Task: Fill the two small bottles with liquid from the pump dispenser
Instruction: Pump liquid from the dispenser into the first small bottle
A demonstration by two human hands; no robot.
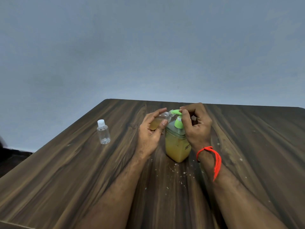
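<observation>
A square pump dispenser [177,149] with yellow liquid and a green pump head [177,112] stands mid-table. My left hand [151,129] grips a small clear bottle [162,120], tilted, with its open mouth against the pump spout; yellow liquid sits in its lower part. My right hand [196,126] is over the dispenser, its fingers curled, with fingertips on the back of the pump head. A second small clear bottle [103,133] with a white cap stands upright and looks empty, apart at the left.
The dark wood-grain table [82,179] has white crumbs scattered in front of the dispenser. Its far edge runs just behind my hands, with a plain blue-grey wall beyond. An orange thread band circles my right wrist.
</observation>
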